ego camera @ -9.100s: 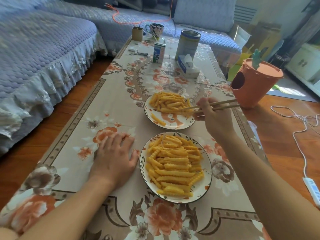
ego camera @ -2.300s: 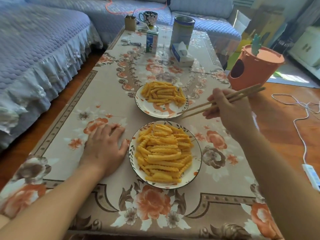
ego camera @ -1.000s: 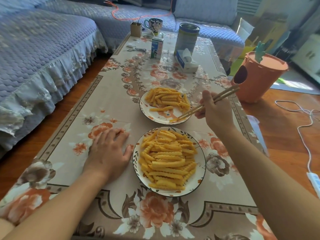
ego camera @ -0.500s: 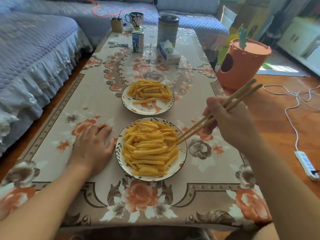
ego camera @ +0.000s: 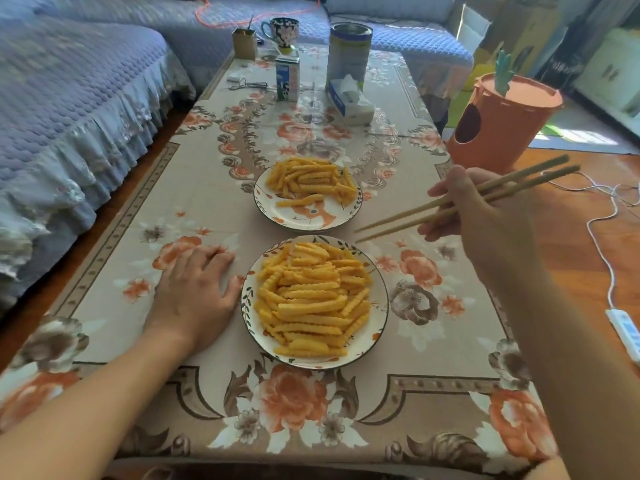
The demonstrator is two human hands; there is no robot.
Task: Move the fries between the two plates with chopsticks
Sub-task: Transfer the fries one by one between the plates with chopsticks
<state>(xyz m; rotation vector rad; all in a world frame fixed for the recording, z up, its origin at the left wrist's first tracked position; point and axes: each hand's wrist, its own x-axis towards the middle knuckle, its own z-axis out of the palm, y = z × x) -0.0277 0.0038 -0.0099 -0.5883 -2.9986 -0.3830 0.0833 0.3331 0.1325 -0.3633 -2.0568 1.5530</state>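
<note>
Two floral plates stand in a row on the table. The near plate point(ego camera: 379, 308) carries a big heap of crinkle fries point(ego camera: 311, 299). The far plate point(ego camera: 301, 216) has a smaller pile of fries point(ego camera: 311, 180) toward its back. My right hand point(ego camera: 485, 216) holds a pair of wooden chopsticks point(ego camera: 415, 218). Their tips hang empty in the air, right of the gap between the plates. My left hand point(ego camera: 194, 292) lies flat on the tablecloth, just left of the near plate.
A milk carton point(ego camera: 287, 79), a tall tin point(ego camera: 349, 53), a tissue box point(ego camera: 349, 102), a mug point(ego camera: 283, 31) and a small box point(ego camera: 244, 43) stand at the table's far end. An orange bin point(ego camera: 498, 123) is on the floor at right, near a white cable and power strip point(ego camera: 623, 330). A sofa point(ego camera: 69, 98) runs along the left.
The chopsticks have lifted from the near plate's right rim and now hover empty beside the gap between the plates. My left hand stays flat on the cloth.
</note>
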